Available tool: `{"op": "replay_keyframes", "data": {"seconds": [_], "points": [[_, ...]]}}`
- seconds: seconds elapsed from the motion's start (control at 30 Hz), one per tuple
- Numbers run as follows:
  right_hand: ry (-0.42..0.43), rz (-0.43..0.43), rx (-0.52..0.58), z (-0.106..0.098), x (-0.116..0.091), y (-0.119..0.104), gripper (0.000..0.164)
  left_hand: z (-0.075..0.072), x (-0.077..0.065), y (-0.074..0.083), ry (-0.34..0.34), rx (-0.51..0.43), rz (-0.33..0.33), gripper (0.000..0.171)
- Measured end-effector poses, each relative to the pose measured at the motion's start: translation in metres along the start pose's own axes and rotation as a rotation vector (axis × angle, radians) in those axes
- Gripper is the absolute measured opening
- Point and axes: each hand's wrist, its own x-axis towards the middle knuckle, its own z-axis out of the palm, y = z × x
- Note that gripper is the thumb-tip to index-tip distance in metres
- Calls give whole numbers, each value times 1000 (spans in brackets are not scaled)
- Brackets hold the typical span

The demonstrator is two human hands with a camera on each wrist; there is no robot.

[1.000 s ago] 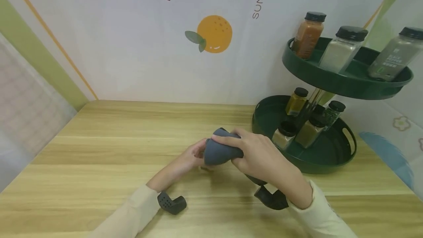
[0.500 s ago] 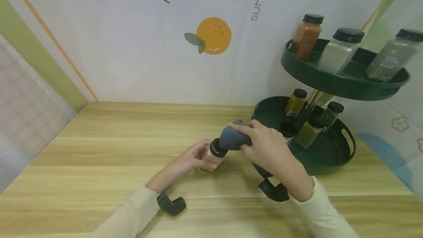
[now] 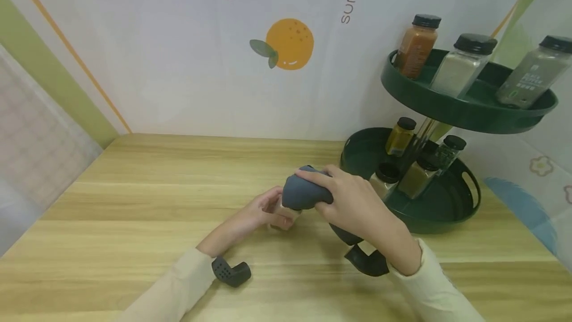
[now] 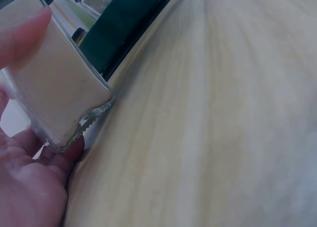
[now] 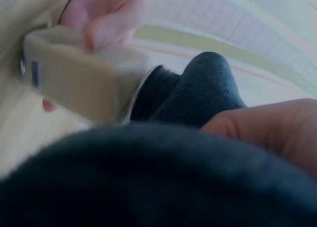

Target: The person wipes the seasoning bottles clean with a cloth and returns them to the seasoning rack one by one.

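Note:
My left hand [image 3: 270, 210] holds a clear square spice jar [image 4: 59, 83] of beige powder, tilted close over the table; its thumb lies along one side. In my right hand [image 3: 357, 205] is a bunched dark blue-grey cloth [image 3: 304, 192], gripped between thumb and fingers. This cloth rests against the jar's black lid [image 5: 153, 93] and hides most of it in the head view. A loose part of the cloth hangs below the right hand and fills the lower half of the right wrist view.
On the right stands a two-tier dark green rack [image 3: 464, 111]. Its upper tier bears an orange-red spice jar [image 3: 415, 51], a pale one [image 3: 460, 73] and a grey one [image 3: 532, 81]. Several smaller jars stand in the lower tier [image 3: 451, 212]. A printed curtain [image 3: 201, 73] hangs behind the wooden table [image 3: 156, 188].
The right hand moved the cloth right, uncovering the jar's black lid, then brought it back left over the lid. The left hand keeps hold of the jar in nearly the same place.

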Motion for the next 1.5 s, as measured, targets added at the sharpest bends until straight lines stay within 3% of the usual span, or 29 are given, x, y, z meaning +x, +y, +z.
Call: {"op": "replay_keyframes", "data": {"seconds": [0.3, 0.57, 0.63, 0.73, 0.87, 0.93, 1.13, 1.5], "points": [[24, 132, 4, 1, 6, 14, 62, 0, 3, 4, 20, 17, -10, 56], [52, 211, -163, -4, 5, 14, 63, 1, 0, 0, 37, 20, -13, 57], [74, 210, -163, -7, 3, 14, 65, 1, -1, -1, 33, 19, -11, 57], [92, 140, -75, -11, -1, 9, 66, 0, -1, -1, 21, 19, -6, 57], [41, -8, 20, -7, -3, -1, 62, -1, -2, -2, -6, 10, -5, 60], [19, -37, 33, -4, -3, -4, 59, -2, -2, -2, -13, 4, -2, 61], [29, 7, 11, 3, 0, 0, 55, 0, 0, -2, 8, 14, -31, 58], [63, 125, -108, 3, 4, 12, 54, 0, 0, -2, 43, 16, -19, 56]]}}
